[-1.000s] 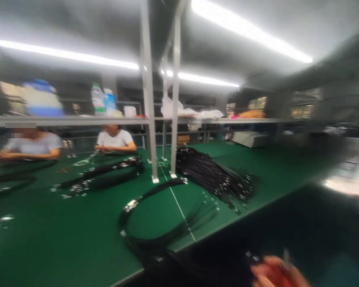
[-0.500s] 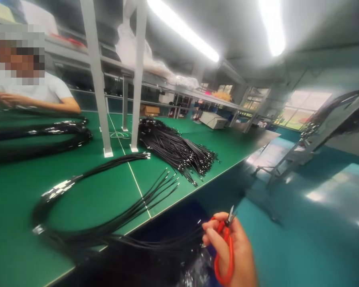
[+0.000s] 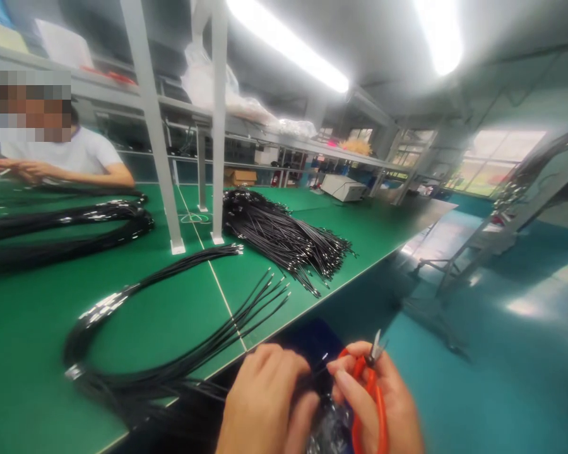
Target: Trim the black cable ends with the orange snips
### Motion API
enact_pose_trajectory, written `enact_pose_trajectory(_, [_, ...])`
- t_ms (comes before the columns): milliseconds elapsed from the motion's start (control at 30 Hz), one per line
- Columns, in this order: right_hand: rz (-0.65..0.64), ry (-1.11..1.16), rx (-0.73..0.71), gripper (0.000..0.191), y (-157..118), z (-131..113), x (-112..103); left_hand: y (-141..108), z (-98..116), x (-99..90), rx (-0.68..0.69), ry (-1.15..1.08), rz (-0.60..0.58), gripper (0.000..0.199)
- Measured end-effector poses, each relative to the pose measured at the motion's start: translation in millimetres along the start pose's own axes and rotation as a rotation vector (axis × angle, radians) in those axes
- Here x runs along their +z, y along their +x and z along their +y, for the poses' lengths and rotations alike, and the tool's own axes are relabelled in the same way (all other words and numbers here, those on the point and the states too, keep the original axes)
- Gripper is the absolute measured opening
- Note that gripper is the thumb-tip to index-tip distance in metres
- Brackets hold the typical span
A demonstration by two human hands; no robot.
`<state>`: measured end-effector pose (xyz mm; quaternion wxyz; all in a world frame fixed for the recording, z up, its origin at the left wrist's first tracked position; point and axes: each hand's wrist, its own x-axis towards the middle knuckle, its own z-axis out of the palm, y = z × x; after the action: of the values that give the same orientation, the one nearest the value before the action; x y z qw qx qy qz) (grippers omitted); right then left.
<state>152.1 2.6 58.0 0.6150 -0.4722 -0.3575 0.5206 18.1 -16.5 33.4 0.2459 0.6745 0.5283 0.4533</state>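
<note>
My right hand [image 3: 376, 397] is closed on a pair of red-handled scissors [image 3: 372, 378], whose short blades point up and stand slightly apart. Its thumb and forefinger are pinched together; whether they hold anything small is unclear. Just to the left, my left hand [image 3: 267, 397] curls palm-down over black cables [image 3: 211, 389] that run off the table edge. A thin cable end with a pale tip [image 3: 325, 358] sticks out between the two hands. Most of the left fingers are hidden behind the hand. The same bundle [image 3: 89, 328] curves back across the green table, wrapped with shiny bands.
A large heap of black cables [image 3: 284, 233] lies beyond the loop. White shelf posts [image 3: 218, 126] rise from the table [image 3: 180, 328]. At left, a co-worker [image 3: 89, 151] handles something behind more coiled cables [image 3: 108, 221]. Clear plastic [image 3: 331, 425] lies below my hands.
My left hand has come into view from below and closed over the cables beside the right hand. The right hand keeps the scissors. The view has shifted slightly.
</note>
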Motion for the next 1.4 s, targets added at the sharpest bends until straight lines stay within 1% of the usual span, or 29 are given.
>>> enact_pose_trajectory(33, [-0.005,-0.004,-0.002,0.034,-2,0,1,7,1,-3.4,0.017,0.015,-0.019,0.019])
enact_pose_trajectory(100, [-0.007,-0.031,-0.020,0.033,-4,-1,4,18,4,-5.0,-0.020,-0.027,-0.152,0.014])
enact_pose_trajectory(133, [-0.002,-0.047,-0.029,0.032,-5,-1,6,20,4,-3.5,-0.037,-0.047,-0.192,0.011])
enact_pose_trajectory(167, [0.004,-0.055,-0.032,0.031,-5,-2,7,21,4,-1.3,-0.036,-0.061,-0.201,0.011])
enact_pose_trajectory(267, [0.010,-0.008,-0.010,0.030,0,-3,9,18,1,5.2,0.042,-0.111,-0.118,0.014])
enact_pose_trajectory(300, [0.013,0.031,0.001,0.030,2,-2,9,16,0,6.1,0.045,-0.143,-0.093,0.015])
enact_pose_trajectory(400, [0.029,0.122,0.035,0.030,7,1,8,13,-5,4.8,-0.050,-0.221,-0.053,0.016])
enact_pose_trajectory(467, [0.030,0.143,0.065,0.031,6,5,8,12,-7,2.5,-0.124,-0.273,-0.058,0.016])
enact_pose_trajectory(567, [0.014,0.171,0.085,0.031,-1,9,10,12,-7,0.4,-0.190,-0.360,-0.093,0.016])
enact_pose_trajectory(733, [-0.028,0.215,0.118,0.031,-4,9,13,11,-8,2.0,-0.245,-0.411,-0.124,0.016])
enact_pose_trajectory(900, [-0.029,0.199,0.104,0.030,-1,10,10,11,-10,4.6,-0.239,-0.356,-0.108,0.019])
enact_pose_trajectory(1033, [-0.035,0.140,0.128,0.026,-1,7,11,7,-12,6.8,-0.162,-0.246,-0.066,0.019])
enact_pose_trajectory(1100, [-0.048,0.117,0.149,0.024,-2,6,11,6,-14,7.1,-0.170,-0.271,-0.059,0.014])
enact_pose_trajectory(1167, [-0.056,0.146,0.202,0.026,-5,6,12,5,-16,6.5,-0.223,-0.363,-0.074,0.010])
enact_pose_trajectory(1233, [-0.034,0.198,0.265,0.034,-8,8,12,5,-15,5.4,-0.264,-0.463,-0.102,0.014])
enact_pose_trajectory(1300, [-0.004,0.220,0.292,0.039,-11,12,13,6,-10,4.3,-0.257,-0.515,-0.105,0.019])
enact_pose_trajectory(1333, [0.005,0.219,0.292,0.040,-13,14,14,8,-7,4.0,-0.239,-0.512,-0.088,0.019])
enact_pose_trajectory(1400, [0.016,0.209,0.270,0.039,-14,17,16,12,0,3.8,-0.194,-0.430,-0.011,0.016])
